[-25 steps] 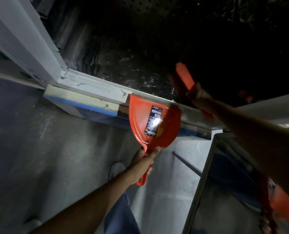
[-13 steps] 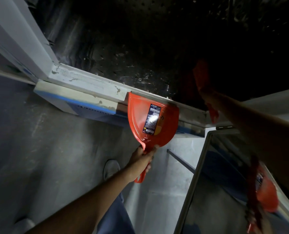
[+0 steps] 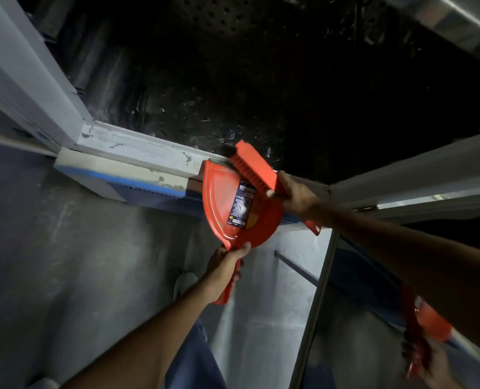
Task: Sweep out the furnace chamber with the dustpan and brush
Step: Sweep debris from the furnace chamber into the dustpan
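Note:
An orange dustpan (image 3: 222,203) with a dark label is held by its handle in my left hand (image 3: 227,265); its lip presses against the pale sill (image 3: 138,148) of the furnace chamber. My right hand (image 3: 297,195) grips the handle of an orange brush (image 3: 254,169), whose head lies over the pan's upper edge at the sill. The chamber floor (image 3: 247,88) behind is black, perforated and flecked with debris.
The grey furnace frame (image 3: 31,80) rises at left. A shiny open door panel (image 3: 379,318) at lower right mirrors the arm and dustpan. Below lie a grey concrete floor (image 3: 65,262), my shoe (image 3: 184,283) and blue trouser leg (image 3: 194,357).
My right hand has pulled the brush from deep inside the dark chamber back to the sill, so its head now sits over the dustpan's lip. The dustpan has stayed at the sill.

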Demonstrator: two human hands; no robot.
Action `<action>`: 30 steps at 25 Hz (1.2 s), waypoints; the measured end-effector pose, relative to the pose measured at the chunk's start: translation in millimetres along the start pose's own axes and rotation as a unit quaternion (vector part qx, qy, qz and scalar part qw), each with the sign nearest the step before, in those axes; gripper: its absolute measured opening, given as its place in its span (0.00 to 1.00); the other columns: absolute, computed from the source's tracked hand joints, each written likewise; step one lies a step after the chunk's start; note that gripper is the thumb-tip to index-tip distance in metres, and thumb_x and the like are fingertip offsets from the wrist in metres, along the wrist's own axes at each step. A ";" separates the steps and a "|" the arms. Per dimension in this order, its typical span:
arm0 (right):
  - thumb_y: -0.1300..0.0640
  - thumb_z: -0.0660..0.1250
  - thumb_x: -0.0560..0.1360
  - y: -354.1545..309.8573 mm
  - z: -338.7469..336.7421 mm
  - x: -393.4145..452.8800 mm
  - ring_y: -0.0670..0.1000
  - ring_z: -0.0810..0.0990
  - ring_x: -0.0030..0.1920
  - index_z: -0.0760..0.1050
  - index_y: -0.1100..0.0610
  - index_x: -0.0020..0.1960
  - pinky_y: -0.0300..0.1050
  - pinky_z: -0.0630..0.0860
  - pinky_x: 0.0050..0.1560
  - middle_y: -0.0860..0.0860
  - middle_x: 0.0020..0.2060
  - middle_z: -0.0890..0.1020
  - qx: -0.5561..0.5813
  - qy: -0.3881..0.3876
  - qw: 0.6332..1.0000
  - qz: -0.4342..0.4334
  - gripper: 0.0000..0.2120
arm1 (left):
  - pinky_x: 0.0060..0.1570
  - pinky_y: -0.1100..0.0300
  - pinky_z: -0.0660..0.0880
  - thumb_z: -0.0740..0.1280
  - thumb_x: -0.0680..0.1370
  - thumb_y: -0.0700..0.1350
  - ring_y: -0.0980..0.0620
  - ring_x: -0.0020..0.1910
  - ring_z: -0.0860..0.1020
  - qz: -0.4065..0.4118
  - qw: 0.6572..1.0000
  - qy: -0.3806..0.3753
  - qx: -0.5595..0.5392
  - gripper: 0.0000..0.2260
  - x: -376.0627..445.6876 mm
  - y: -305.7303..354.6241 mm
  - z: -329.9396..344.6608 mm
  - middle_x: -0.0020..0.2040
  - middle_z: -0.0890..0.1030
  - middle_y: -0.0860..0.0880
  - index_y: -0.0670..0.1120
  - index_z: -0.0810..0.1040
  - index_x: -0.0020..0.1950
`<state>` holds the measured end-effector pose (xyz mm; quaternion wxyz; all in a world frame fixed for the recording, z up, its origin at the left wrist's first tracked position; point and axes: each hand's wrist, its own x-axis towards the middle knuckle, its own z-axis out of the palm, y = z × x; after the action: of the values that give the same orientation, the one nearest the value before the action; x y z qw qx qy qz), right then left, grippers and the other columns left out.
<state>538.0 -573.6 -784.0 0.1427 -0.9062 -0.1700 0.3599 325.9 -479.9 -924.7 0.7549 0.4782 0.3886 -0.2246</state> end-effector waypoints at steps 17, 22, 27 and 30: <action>0.47 0.63 0.82 -77.3 -36.1 -132.8 0.67 0.80 0.59 0.67 0.62 0.66 0.58 0.77 0.59 0.66 0.59 0.81 0.056 0.189 0.969 0.150 0.21 | 0.19 0.66 0.65 0.75 0.65 0.65 0.53 0.17 0.69 0.101 0.980 0.015 0.172 0.21 -149.0 114.2 -55.8 0.24 0.75 0.50 0.48 0.75 0.35; 0.46 0.62 0.82 -132.7 -55.5 -220.2 0.66 0.80 0.60 0.67 0.61 0.66 0.56 0.77 0.61 0.64 0.60 0.80 0.080 0.240 0.950 0.181 0.21 | 0.20 0.66 0.64 0.73 0.67 0.64 0.53 0.18 0.68 0.121 0.963 -0.043 0.236 0.20 -234.9 163.5 -70.0 0.26 0.73 0.49 0.48 0.76 0.34; 0.42 0.62 0.81 -180.6 -87.4 -320.6 0.65 0.80 0.62 0.69 0.60 0.64 0.55 0.77 0.61 0.63 0.62 0.80 0.087 0.304 0.927 0.204 0.23 | 0.23 0.67 0.63 0.72 0.64 0.67 0.54 0.19 0.66 0.108 0.936 -0.114 0.315 0.21 -324.5 205.9 -61.2 0.25 0.71 0.51 0.50 0.73 0.34; 0.42 0.62 0.80 -200.5 -119.0 -387.7 0.67 0.81 0.60 0.66 0.58 0.63 0.56 0.77 0.58 0.63 0.60 0.81 0.090 0.375 0.897 0.215 0.22 | 0.23 0.68 0.61 0.68 0.63 0.72 0.55 0.19 0.64 0.123 0.900 -0.170 0.383 0.26 -376.4 240.1 -47.7 0.24 0.70 0.52 0.48 0.78 0.39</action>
<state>315.3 -568.3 -390.2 0.1961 -0.9716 0.1289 0.0287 254.1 -343.3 -503.0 0.5899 0.7288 0.0762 -0.3392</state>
